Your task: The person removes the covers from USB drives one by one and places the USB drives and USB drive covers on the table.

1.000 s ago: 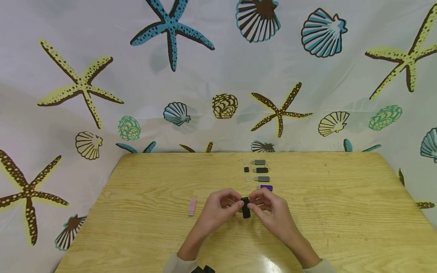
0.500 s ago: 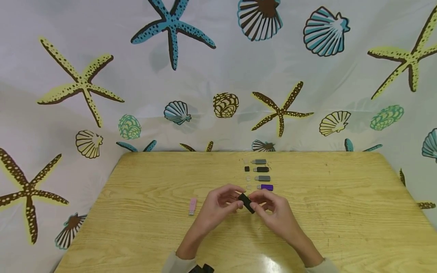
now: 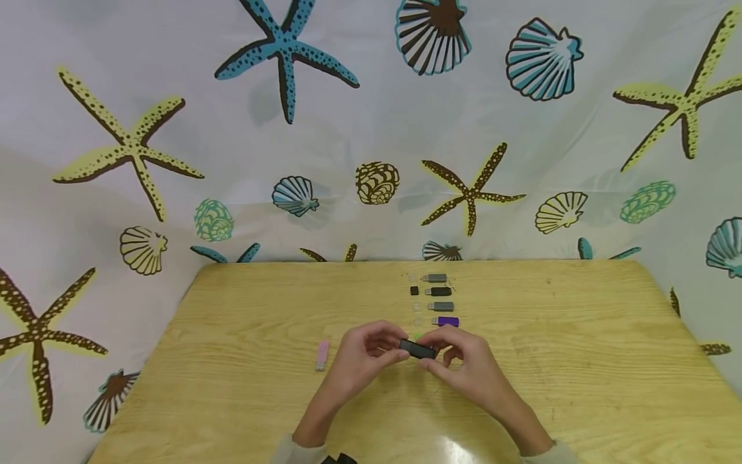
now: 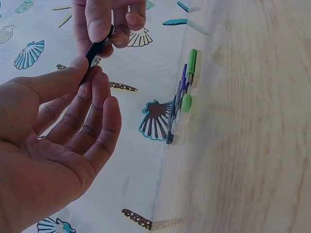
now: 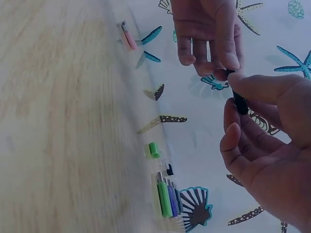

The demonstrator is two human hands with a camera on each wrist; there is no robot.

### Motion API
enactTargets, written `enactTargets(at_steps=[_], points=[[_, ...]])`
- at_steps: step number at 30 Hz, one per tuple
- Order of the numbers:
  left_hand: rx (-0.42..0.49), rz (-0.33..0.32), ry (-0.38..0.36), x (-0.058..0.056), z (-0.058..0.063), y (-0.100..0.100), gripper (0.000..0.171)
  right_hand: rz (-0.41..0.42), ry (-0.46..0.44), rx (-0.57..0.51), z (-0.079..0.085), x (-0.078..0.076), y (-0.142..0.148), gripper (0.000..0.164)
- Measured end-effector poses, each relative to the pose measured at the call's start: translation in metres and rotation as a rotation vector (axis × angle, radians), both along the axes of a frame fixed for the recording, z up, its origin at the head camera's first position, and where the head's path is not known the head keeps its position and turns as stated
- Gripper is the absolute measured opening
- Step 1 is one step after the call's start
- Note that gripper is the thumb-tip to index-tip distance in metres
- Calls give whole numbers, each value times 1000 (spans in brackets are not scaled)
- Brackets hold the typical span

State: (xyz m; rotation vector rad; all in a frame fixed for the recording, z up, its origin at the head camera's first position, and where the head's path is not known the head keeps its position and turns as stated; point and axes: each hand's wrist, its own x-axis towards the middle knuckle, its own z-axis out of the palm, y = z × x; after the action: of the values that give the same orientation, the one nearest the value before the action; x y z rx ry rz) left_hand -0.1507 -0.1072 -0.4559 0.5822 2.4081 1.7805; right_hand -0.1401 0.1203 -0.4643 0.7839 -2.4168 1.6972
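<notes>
A black USB stick (image 3: 417,348) lies nearly level between both hands, raised in front of the person. My left hand (image 3: 362,357) pinches its left end with thumb and fingertips, while my right hand (image 3: 464,354) pinches the right end. The thumbs face each other along the near side. In the left wrist view the stick (image 4: 95,52) is seen edge-on, partly covered by fingertips; in the right wrist view its dark end (image 5: 240,104) sticks out under the thumb. No metal plug shows on it.
Beyond the hands, a column holds a purple USB stick (image 3: 446,321), a black one (image 3: 439,292) and grey ones (image 3: 442,307), their caps (image 3: 414,290) to the left. A green stick (image 5: 164,200) and green cap (image 5: 154,150) lie nearest. A pink stick (image 3: 322,356) lies left.
The black USB stick has turned from upright through a slant to nearly level in the head view. Both hands stay on it, and the green cap now shows behind the fingers.
</notes>
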Motion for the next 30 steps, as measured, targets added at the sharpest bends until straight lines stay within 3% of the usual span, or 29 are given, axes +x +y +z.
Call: enactTargets(at_steps=[12,24,30], points=[[-85,9,53,3,0,6,16,-47,165,139,1,1,5,26],[-172,-6,157,6,-1,10,18,-33,220,205,2,3,9,25],[-204,-7,159,6,-1,13,14,-39,239,240,2,3,11,25]])
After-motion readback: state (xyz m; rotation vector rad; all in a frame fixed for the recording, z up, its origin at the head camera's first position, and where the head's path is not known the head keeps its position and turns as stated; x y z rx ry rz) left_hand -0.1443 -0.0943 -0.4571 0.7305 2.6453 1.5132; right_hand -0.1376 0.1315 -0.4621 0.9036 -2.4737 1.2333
